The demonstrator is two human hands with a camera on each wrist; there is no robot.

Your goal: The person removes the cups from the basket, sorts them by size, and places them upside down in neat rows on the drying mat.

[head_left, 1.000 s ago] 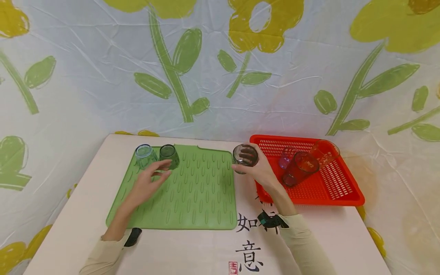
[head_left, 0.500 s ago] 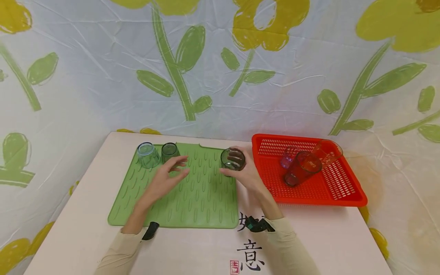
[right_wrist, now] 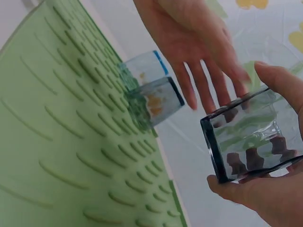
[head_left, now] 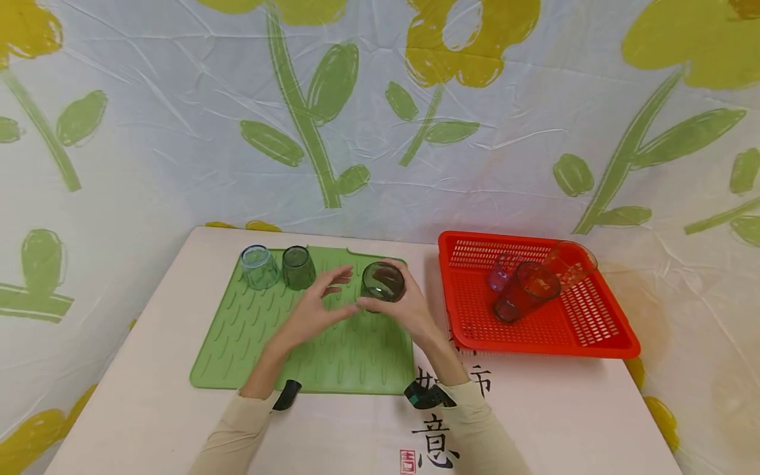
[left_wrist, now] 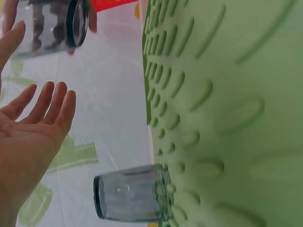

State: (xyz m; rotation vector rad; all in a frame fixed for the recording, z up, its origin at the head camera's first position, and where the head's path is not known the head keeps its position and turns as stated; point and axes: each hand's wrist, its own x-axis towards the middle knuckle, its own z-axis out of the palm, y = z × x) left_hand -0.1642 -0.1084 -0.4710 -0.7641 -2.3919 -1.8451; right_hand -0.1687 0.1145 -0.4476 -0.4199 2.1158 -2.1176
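Observation:
In the head view my right hand [head_left: 410,309] holds a smoky grey glass [head_left: 382,282] over the right half of a green ridged mat [head_left: 267,356]. The right wrist view shows thumb and fingers on opposite sides of that glass [right_wrist: 246,142]. My left hand [head_left: 315,313] hovers just left of it, fingers extended and nothing held; the left wrist view has its palm [left_wrist: 28,137] facing up past the glass. Standing side by side at the mat's back left are a blue-rimmed clear glass [head_left: 259,267] and a dark grey glass [head_left: 298,268], narrower ends up.
A red plastic basket [head_left: 537,346] stands right of the mat. Inside lie a dark tumbler [head_left: 525,293], a purple-tinted glass [head_left: 501,270] and a large clear glass [head_left: 570,264] leaning on its rim. Behind the table [head_left: 136,369] hangs a flower-patterned sheet [head_left: 196,165].
My right hand has carried the grey glass leftward from the basket's edge to over the mat. The left hand has moved right, away from the two standing glasses and toward the held one.

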